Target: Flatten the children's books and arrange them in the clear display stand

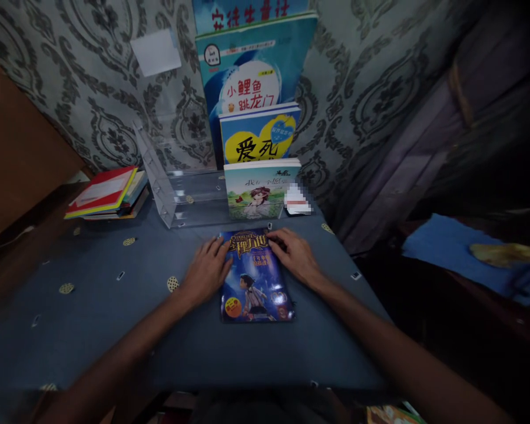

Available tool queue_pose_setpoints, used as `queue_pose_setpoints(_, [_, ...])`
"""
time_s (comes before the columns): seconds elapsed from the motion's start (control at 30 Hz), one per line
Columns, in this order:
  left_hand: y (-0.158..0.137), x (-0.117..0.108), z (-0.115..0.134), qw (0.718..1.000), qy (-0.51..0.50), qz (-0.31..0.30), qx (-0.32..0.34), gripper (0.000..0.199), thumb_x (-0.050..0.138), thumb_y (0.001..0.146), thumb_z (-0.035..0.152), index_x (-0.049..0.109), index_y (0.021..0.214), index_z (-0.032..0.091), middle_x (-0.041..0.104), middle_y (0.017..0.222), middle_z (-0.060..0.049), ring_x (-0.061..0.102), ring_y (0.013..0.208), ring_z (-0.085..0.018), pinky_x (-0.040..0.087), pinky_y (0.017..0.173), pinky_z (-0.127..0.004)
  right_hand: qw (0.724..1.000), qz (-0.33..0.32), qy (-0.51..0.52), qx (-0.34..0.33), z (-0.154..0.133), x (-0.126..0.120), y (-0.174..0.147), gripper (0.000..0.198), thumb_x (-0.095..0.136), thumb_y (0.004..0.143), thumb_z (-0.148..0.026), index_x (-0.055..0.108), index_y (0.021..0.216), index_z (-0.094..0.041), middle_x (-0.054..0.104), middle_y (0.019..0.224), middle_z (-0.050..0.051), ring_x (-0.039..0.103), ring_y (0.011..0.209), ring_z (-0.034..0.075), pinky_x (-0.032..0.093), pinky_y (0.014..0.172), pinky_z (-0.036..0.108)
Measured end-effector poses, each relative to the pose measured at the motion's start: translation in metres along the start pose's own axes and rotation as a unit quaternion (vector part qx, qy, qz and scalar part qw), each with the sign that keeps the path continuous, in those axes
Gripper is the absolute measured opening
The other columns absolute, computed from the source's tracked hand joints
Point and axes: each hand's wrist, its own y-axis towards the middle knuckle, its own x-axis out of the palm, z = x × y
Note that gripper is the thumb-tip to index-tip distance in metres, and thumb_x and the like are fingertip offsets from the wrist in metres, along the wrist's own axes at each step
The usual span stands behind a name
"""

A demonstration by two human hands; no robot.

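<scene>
- A glossy dark-blue rectangular book with gold lettering is laid flat on the blue patterned worktop, towards its right edge.
- The book's left side is touched by the left hand, fingers loosely spread.
- Its far right corner is touched by the right hand, fingers slightly bent and apart.
- Upright colourful books are propped near the back edge.

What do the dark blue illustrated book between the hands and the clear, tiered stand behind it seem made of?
Dark blue illustrated book: probably paper, with a glossy, perhaps laminated card cover, judging by pale glints at its lower right.
Clear, tiered stand: likely smooth acrylic, since the patterned blue-grey table surface shows through it; glass is possible.
</scene>
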Motion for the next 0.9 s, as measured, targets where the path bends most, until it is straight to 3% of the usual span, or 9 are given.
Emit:
queue_pose_setpoints(0.23, [0.008, 0.003, -0.007, 0.999, 0.026, 0.029, 0.015, 0.035, 0.044, 0.102, 0.032, 0.058, 0.130, 0.016, 0.059, 0.142, -0.016, 0.050, 0.136, -0.030, 0.046, 0.106, -0.049, 0.987, 0.000, -0.146, -0.069, -0.017, 0.001, 0.004, 0.022, 0.051, 0.096, -0.019, 0.070, 0.107, -0.019, 0.071, 0.111, 0.013, 0.064, 0.106, 0.029, 0.052, 0.091, 0.046])
queue_pose_setpoints(0.43, [0.009, 0.006, -0.011, 0.999, -0.021, 0.036, 0.031, 0.031, 0.043, 0.100, 0.027, 0.057, 0.126, 0.017, 0.057, 0.145, -0.015, 0.049, 0.139, -0.028, 0.046, 0.108, -0.049, 0.967, -0.133, -0.110, -0.186, -0.045, 0.028, 0.017, 0.043, 0.050, 0.099, -0.026, 0.055, 0.140, -0.017, 0.057, 0.146, 0.016, 0.051, 0.138, 0.029, 0.039, 0.115, 0.053])
queue_pose_setpoints(0.6, [0.010, 0.008, -0.014, 0.997, -0.036, 0.048, 0.056, 0.031, 0.040, 0.099, 0.021, 0.053, 0.127, 0.015, 0.058, 0.142, -0.018, 0.053, 0.135, -0.027, 0.047, 0.108, -0.047, 0.958, -0.182, -0.115, -0.191, -0.045, 0.044, 0.024, 0.055, 0.051, 0.100, -0.033, 0.043, 0.151, -0.013, 0.048, 0.155, 0.019, 0.040, 0.147, 0.028, 0.034, 0.121, 0.052])
queue_pose_setpoints(0.9, [0.012, 0.007, -0.015, 0.996, -0.046, 0.041, 0.062, 0.027, 0.040, 0.100, 0.021, 0.052, 0.124, 0.017, 0.057, 0.140, -0.015, 0.053, 0.131, -0.028, 0.047, 0.107, -0.049, 0.958, -0.193, -0.118, -0.176, -0.051, 0.038, 0.024, 0.057, 0.053, 0.099, -0.032, 0.044, 0.149, -0.007, 0.048, 0.154, 0.021, 0.039, 0.148, 0.029, 0.031, 0.123, 0.050])
